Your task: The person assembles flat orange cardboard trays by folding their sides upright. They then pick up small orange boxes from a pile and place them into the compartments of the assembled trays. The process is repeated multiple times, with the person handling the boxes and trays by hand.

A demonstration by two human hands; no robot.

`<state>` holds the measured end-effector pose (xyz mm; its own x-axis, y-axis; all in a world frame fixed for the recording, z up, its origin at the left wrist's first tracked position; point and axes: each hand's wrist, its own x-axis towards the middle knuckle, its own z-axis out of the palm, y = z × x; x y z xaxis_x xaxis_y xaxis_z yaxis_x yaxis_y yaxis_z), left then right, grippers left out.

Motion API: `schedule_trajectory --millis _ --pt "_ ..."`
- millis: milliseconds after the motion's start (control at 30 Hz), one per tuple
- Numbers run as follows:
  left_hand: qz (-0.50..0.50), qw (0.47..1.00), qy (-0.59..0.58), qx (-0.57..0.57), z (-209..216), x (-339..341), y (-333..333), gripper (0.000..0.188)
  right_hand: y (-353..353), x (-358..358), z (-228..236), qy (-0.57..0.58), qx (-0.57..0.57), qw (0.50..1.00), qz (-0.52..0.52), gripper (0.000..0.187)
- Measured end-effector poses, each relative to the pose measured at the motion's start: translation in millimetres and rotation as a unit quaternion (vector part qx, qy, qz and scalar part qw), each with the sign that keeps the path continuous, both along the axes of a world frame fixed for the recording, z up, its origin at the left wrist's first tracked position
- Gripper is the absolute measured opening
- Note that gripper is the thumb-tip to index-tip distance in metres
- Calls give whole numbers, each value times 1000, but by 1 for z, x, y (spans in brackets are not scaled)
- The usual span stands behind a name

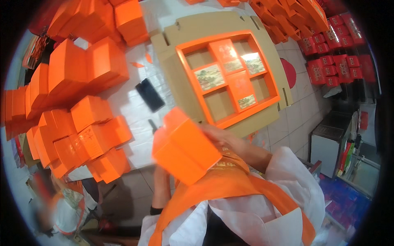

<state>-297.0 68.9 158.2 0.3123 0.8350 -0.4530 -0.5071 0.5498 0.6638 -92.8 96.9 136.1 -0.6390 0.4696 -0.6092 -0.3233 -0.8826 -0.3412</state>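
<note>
Orange box [187, 149] slants lengthwise over table [139, 129] edge, clamped by my right hand [221, 136]; left hand hidden, can't tell; tray [250, 112] holds picture panels [209, 77].

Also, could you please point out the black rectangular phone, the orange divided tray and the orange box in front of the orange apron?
Black rectangular phone [150, 95]: head view, upper face.
Orange divided tray [246, 111]: head view, lower rim.
Orange box [186, 149]: head view, facing side.

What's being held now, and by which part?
Orange box, right hand at its right side; left hand hidden behind it, grip unclear.
</note>
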Motion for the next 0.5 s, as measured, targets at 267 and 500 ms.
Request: schedule_trajectory --millis 267,500 --pt "-37 988 -63 -133 -69 193 44 47 12 173 -27 -137 30 962 -236 51" --pt "54 989 101 -95 -56 262 88 51 40 283 -55 95 25 936 -339 54"
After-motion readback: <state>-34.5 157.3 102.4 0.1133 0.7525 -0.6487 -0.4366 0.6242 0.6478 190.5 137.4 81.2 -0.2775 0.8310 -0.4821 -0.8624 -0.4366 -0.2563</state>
